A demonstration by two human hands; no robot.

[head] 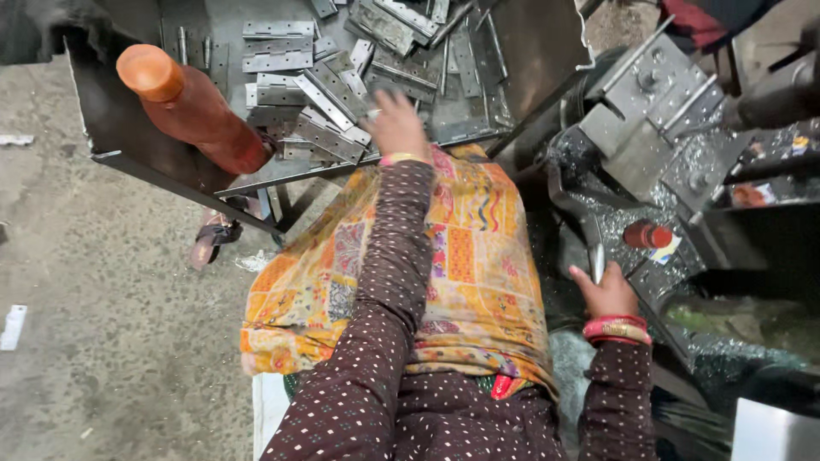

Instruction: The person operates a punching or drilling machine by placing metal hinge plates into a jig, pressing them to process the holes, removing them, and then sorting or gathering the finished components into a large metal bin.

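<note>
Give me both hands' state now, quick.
Left hand: blurred, open over flat grey metal hinges in the tray; grasp cannot be told.
Right hand: closed on grey metal lever.

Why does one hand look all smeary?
In the head view, the left hand is blurred over the grey metal hinges, which look sharp; the right hand is sharp too, holding a metal lever; the lower right corner is dark.

A small yellow-and-white label [667, 248] lies beside the red cap [647, 235].
</note>
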